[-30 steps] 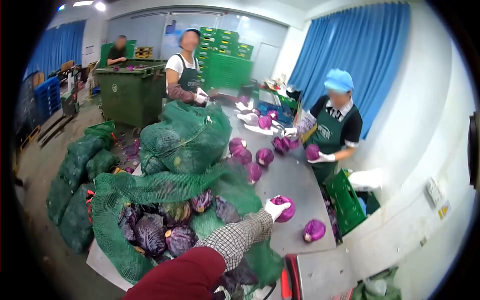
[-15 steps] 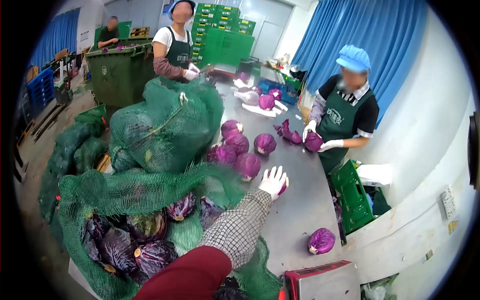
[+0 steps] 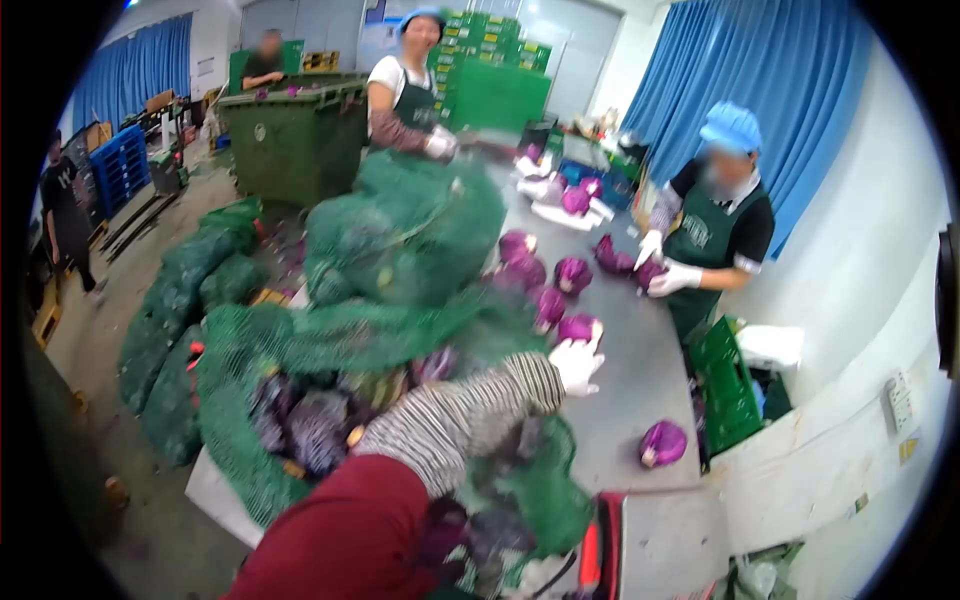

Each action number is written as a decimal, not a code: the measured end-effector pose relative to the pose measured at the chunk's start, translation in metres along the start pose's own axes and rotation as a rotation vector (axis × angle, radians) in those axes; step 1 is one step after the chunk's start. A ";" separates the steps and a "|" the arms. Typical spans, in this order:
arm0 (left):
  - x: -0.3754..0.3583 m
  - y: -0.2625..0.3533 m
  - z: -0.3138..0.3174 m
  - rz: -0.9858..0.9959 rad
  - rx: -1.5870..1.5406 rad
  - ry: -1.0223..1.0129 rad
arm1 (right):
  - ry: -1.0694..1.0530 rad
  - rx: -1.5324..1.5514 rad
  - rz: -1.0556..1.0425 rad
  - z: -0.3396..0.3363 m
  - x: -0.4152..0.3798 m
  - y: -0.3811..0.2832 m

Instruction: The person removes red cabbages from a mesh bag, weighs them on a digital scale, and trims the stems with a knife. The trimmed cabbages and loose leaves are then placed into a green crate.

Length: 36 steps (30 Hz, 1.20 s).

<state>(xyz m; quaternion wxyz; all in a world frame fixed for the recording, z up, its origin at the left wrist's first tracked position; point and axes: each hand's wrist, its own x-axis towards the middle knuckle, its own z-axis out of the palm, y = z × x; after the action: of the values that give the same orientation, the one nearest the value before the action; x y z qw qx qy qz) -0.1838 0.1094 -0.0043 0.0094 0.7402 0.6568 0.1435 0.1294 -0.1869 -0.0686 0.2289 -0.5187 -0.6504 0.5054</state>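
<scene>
My left hand [image 3: 577,367], in a white glove, reaches over the metal table [image 3: 640,350] with its fingers spread. It is at the near side of a peeled purple cabbage [image 3: 578,328], its fingertips at or close to it. More peeled cabbages [image 3: 548,307] lie just beyond. Below my checked sleeve, an opened green net bag [image 3: 350,335] holds dark, unpeeled cabbages [image 3: 318,425]. A pale, blurred shape [image 3: 541,577] at the bottom edge may be my right glove; its fingers cannot be made out.
A lone cabbage [image 3: 663,443] lies near a red-edged scale [image 3: 665,545]. A full net bag [image 3: 400,235] stands at the left. Across the table, one co-worker [image 3: 715,225] handles a cabbage; another [image 3: 405,95] stands farther back. A green crate [image 3: 728,385] is at the right.
The view has shifted, so the scene sits farther right. My left hand has come off the cabbage it was on, and its fingers are spread. The pale shape has appeared at the bottom edge.
</scene>
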 end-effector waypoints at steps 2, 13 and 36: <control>-0.065 0.001 -0.029 0.116 -0.022 -0.001 | 0.152 0.021 -0.053 0.014 0.009 0.067; -0.406 -0.042 -0.117 -0.601 -0.484 0.515 | 0.169 0.393 0.012 0.031 0.008 0.097; -0.419 -0.063 -0.040 -0.598 0.132 0.129 | 0.196 0.408 -0.023 0.032 0.014 0.113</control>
<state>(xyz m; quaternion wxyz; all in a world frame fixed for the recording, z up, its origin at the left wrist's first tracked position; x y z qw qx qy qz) -0.2939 -0.2971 -0.0622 -0.0385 0.5027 0.8525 0.1379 0.1480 -0.1934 -0.1858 0.3970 -0.5010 -0.5150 0.5711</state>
